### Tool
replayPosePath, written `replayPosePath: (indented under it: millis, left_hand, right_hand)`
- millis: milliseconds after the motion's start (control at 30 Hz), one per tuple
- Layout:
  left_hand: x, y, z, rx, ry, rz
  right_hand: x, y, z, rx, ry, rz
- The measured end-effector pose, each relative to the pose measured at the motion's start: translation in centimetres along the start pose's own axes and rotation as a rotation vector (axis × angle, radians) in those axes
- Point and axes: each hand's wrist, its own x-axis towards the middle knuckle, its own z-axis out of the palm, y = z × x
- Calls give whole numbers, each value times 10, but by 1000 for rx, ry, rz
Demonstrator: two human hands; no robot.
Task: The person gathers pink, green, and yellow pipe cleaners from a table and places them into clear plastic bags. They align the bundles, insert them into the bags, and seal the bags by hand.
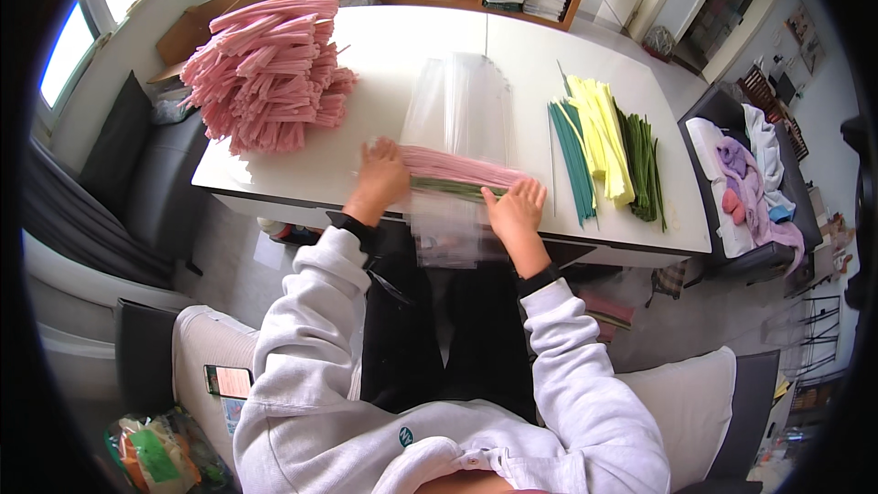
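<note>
A bundle of pink chenille stems [459, 163] with green chenille stems [449, 185] along its near side lies crosswise near the table's front edge. Under it are clear plastic sleeves [456, 103], part of which hangs over the edge towards my lap. My left hand [381, 175], blurred, is at the bundle's left end; its grip is unclear. At the right end, my right hand [518, 209] has its thumb on the near side and its fingers over the tips.
A tall heap of pink chenille stems [264, 75] stands at the table's left. Teal [573, 161], yellow [600, 137] and dark green stems [639, 165] lie at right on the white table [528, 34]. A phone [228, 381] rests on the seat to my left.
</note>
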Motion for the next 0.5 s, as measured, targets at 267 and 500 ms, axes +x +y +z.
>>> replayPosePath:
  millis: [267,500]
  left_hand:
    - [1,30,17,-487,192,244]
    - [-11,-30,21,-460,83,91]
  right_hand:
    - [7,-4,24,202,118,-394]
    - [-4,51,19,251,173,-169]
